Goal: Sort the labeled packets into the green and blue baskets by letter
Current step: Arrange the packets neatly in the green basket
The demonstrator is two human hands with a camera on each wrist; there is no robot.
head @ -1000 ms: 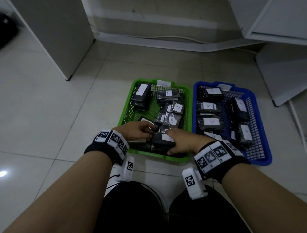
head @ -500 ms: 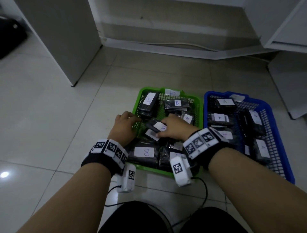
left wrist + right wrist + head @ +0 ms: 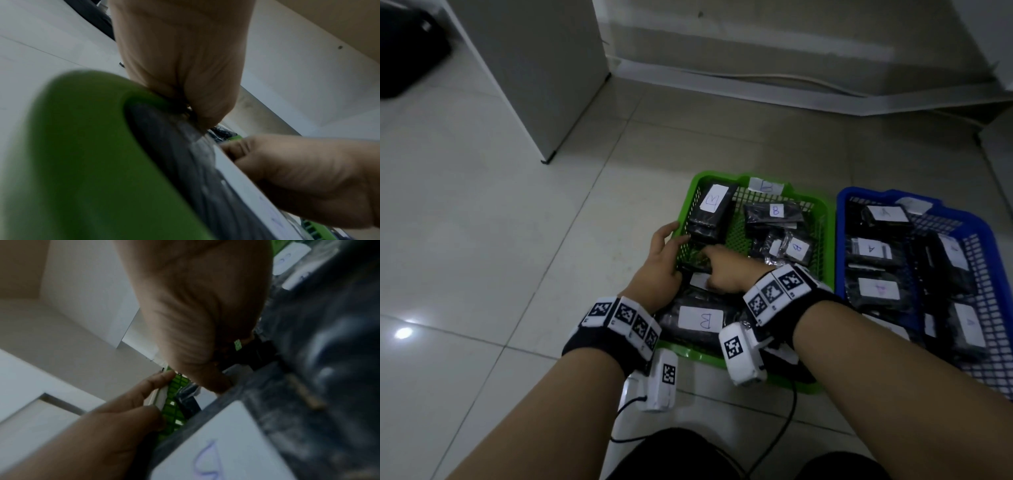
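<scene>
The green basket (image 3: 726, 178) holds black packets labelled B, among them a big one (image 3: 700, 320) at its near end and one (image 3: 714, 205) at the far left. Packets labelled A (image 3: 869, 248) fill the blue basket (image 3: 840, 222) to its right. My left hand (image 3: 678, 240) lies with straight fingers over the green basket's left rim (image 3: 82, 146). Inside that basket, my right hand (image 3: 707, 270) curls onto a small black packet (image 3: 698, 281) with a white label, pinching it low near the left wall. The packet's letter is hidden.
A white cabinet panel (image 3: 534, 68) stands on the tiled floor at the back left, with a dark object (image 3: 404, 51) beyond it. A wall base with a cable (image 3: 756, 78) runs behind the baskets. A wrist-camera cable (image 3: 787, 421) trails by my knees.
My right hand carried a small packet from the basket's near end to its left middle and lowered it. My left hand slid out to the left rim.
</scene>
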